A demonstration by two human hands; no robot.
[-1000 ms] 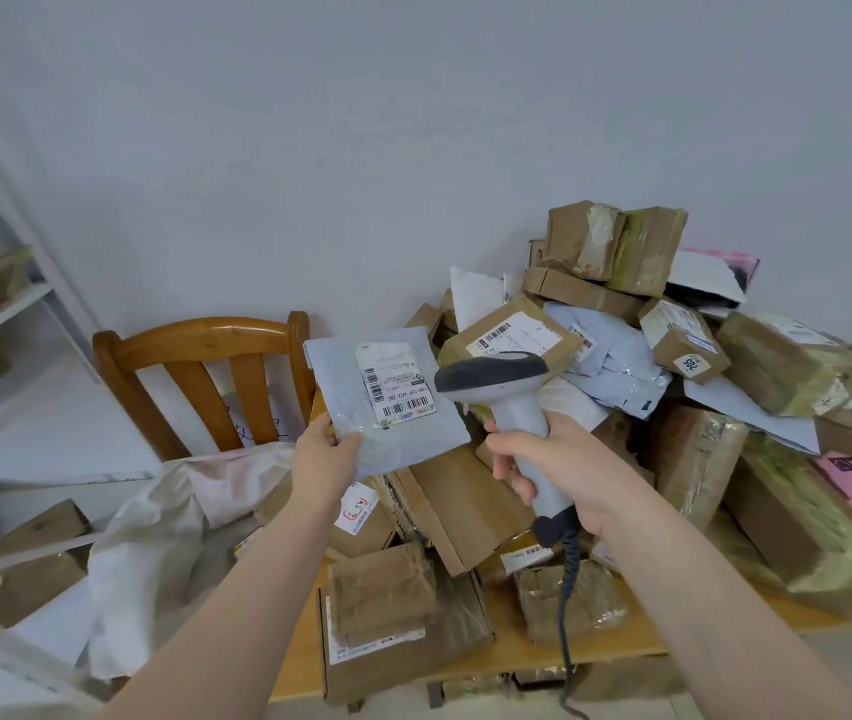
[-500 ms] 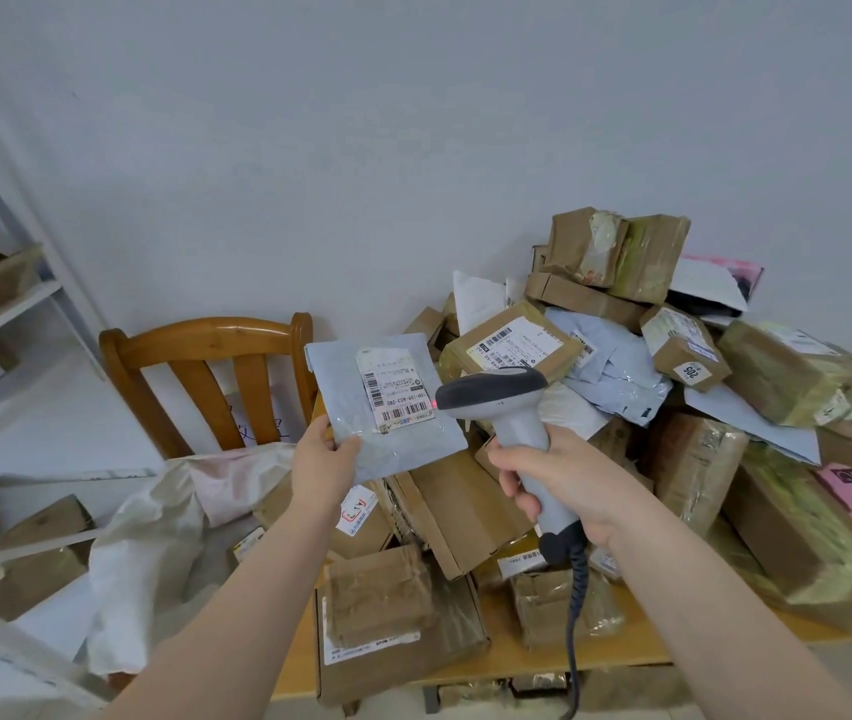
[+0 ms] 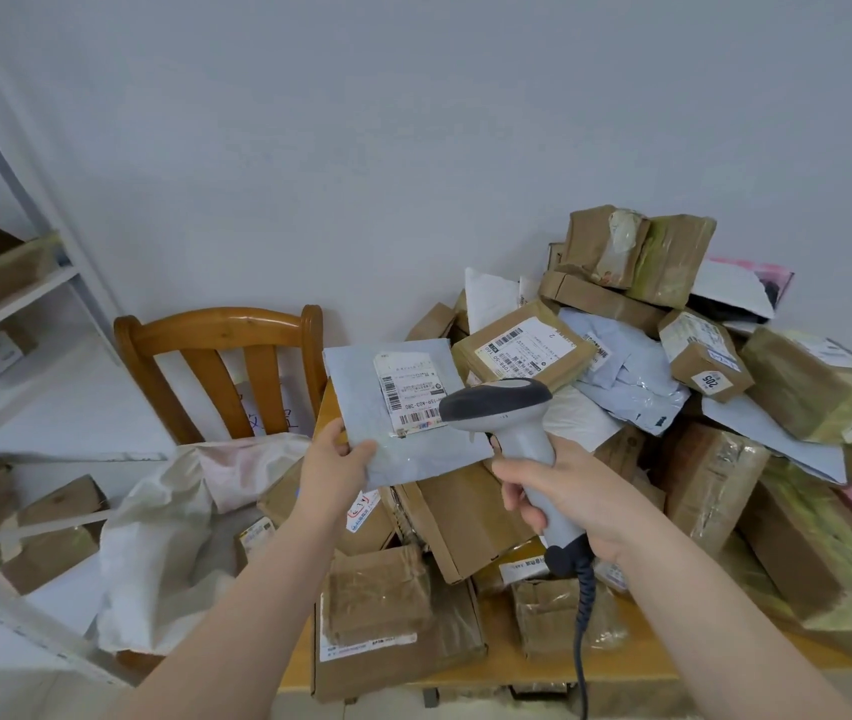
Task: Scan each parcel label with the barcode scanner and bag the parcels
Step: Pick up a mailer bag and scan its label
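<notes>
My left hand [image 3: 336, 462] pinches the grey mailer [image 3: 403, 407] label-up; my right hand [image 3: 577, 498] grips the scanner [image 3: 504, 410], head aimed at its label [image 3: 409, 392] for reading.

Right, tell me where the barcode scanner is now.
In the head view the barcode scanner is just right of centre, gripped by the right hand, its head by the label of the grey mailer that the left hand holds.
</notes>
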